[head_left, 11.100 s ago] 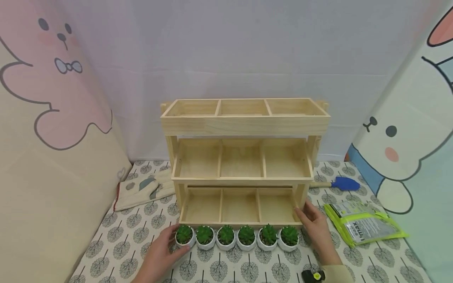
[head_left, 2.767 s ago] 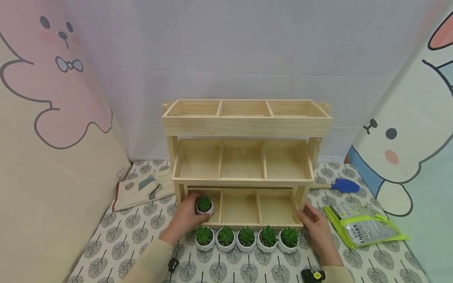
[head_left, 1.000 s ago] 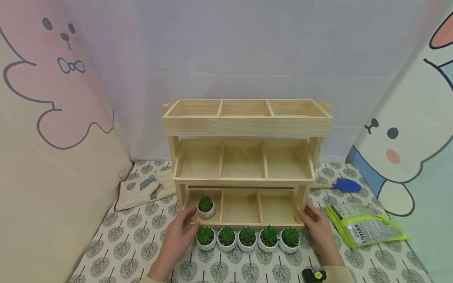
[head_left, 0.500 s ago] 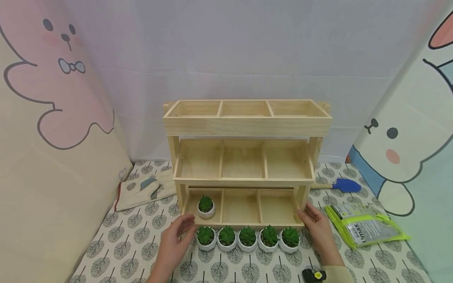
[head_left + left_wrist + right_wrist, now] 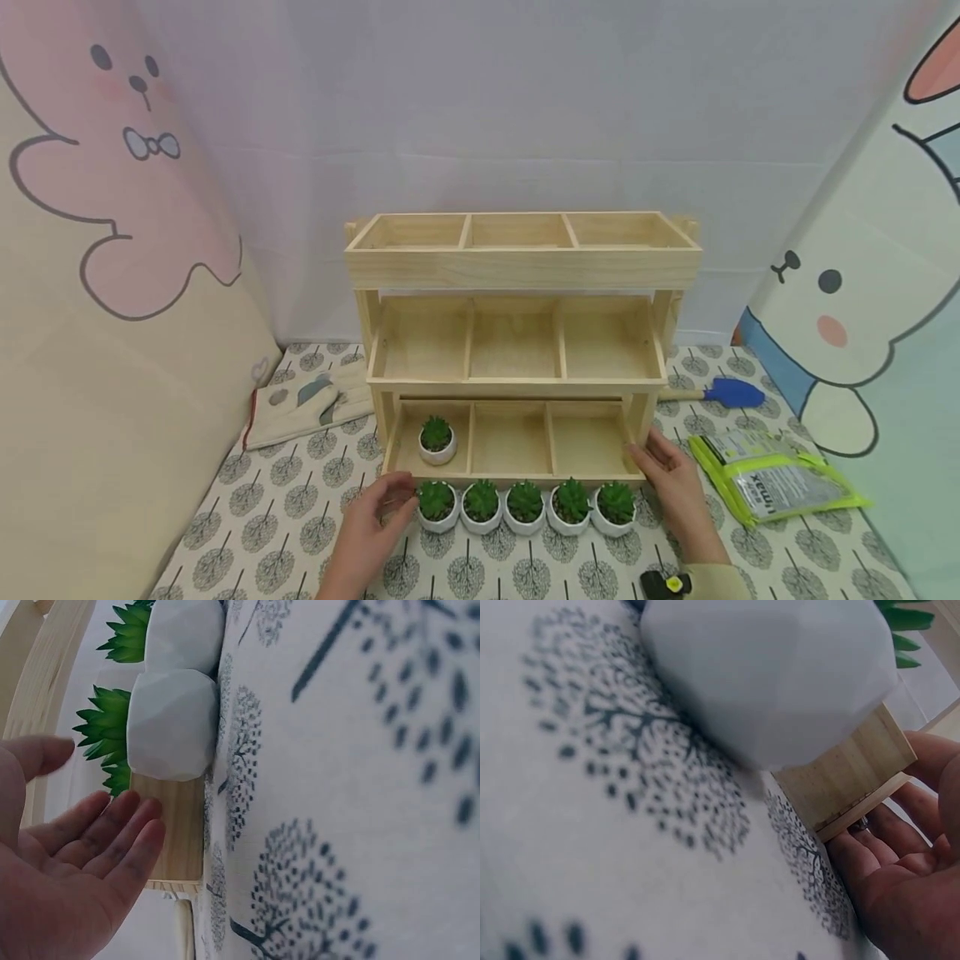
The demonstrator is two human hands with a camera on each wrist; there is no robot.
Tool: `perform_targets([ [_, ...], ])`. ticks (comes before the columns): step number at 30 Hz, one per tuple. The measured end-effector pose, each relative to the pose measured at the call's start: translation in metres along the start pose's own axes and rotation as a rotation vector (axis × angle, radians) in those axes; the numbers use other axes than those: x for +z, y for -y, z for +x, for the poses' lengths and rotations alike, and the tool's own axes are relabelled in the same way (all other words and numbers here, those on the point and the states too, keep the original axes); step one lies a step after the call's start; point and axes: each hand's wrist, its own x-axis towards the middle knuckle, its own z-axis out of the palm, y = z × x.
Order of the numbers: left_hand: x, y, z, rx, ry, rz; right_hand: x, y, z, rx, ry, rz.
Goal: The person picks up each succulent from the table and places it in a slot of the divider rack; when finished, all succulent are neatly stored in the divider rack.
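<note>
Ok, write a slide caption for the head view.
One potted succulent in the wooden shelf, five more lined up before it; left hand beside the row, right hand gripping the shelf.

Left fingers point(image 5: 110, 829) loose, right fingers point(image 5: 894, 834) apparently bent

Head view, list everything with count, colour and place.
Potted succulents: six, green and white; five in front row, one in bottom-left compartment
Wooden shelf: one, pale, centre
Glove: at least one, mostly cream, left
Trowel: one, blue-bladed, right
Packet: one, lime and grey, right
Tablecloth: one, white, tree-printed, underneath
Backdrop: three sides, pale, left, back and right
Wrist device: one, black, right wrist
Sleeve: one, cream, right arm
Left hand: one, by row's left end
Right hand: one, gripping shelf's right end
</note>
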Motion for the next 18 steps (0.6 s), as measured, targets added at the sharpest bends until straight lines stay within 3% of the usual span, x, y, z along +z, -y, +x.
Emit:
perform_targets([
  [5, 0.0043, 0.0044, -0.0026, -0.017, 0.069, 0.02, -0.0004, -0.001, 0.0009, 0.018, -0.001, -0.002],
  [18, 0.0106, -0.0024, -0.0049, 0.003, 0.154, 0.074, -0.0003, 0.0029, -0.0021, 0.016, 0.021, 0.034],
])
